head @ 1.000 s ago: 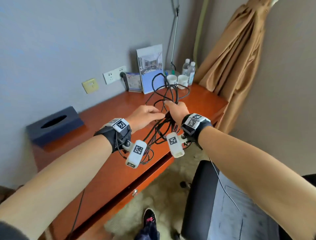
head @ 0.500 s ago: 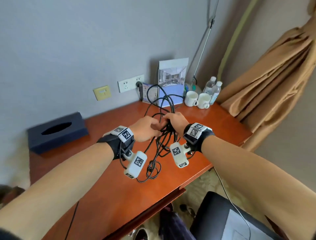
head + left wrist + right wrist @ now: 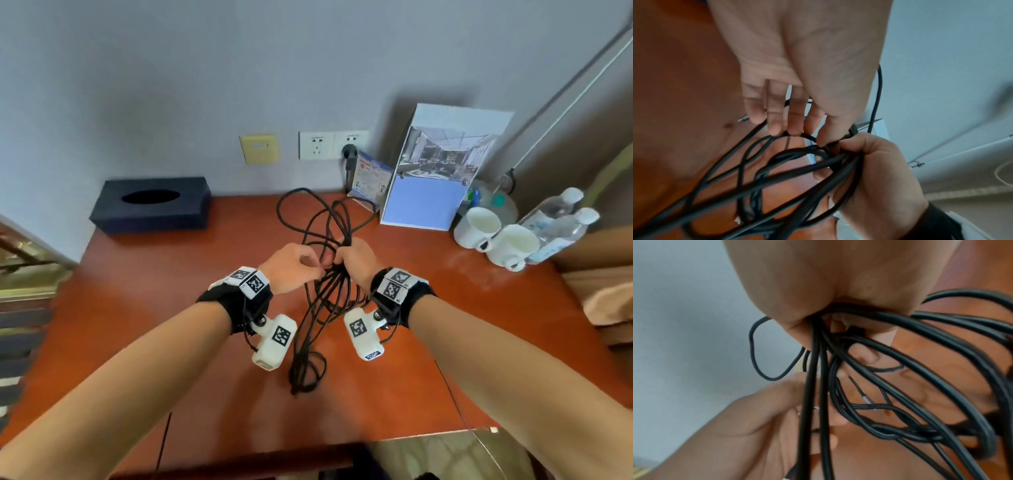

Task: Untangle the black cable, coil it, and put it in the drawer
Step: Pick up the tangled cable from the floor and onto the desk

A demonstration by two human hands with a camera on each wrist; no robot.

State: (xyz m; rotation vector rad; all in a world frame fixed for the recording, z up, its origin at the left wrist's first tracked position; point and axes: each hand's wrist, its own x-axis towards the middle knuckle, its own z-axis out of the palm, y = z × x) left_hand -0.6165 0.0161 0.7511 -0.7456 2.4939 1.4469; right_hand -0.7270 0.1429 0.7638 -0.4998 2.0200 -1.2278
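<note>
The tangled black cable (image 3: 330, 286) hangs between my two hands over the red-brown desk (image 3: 144, 329). Its upper loops stand above my fists and its lower loops reach the desktop. My right hand (image 3: 342, 260) grips a bunch of strands in its fist, seen close in the right wrist view (image 3: 838, 324) with the cable (image 3: 812, 369) spilling out of it. My left hand (image 3: 317, 270) touches the right one and pinches a strand. In the left wrist view the left hand (image 3: 809, 136) has its fingertips (image 3: 777, 129) on the cable (image 3: 797, 171), beside the right hand (image 3: 875, 170). No drawer is in sight.
A dark blue tissue box (image 3: 150, 202) sits at the back left. Along the wall are sockets (image 3: 332, 144) with a plug, a brochure stand (image 3: 438, 171), two white cups (image 3: 479, 222) and water bottles (image 3: 561, 222). A tan curtain (image 3: 609, 301) hangs at the right.
Both hands, still together on the cable, have moved from the desk's front edge to over its middle. The lower loops now reach the desktop. My view has swung towards the wall.
</note>
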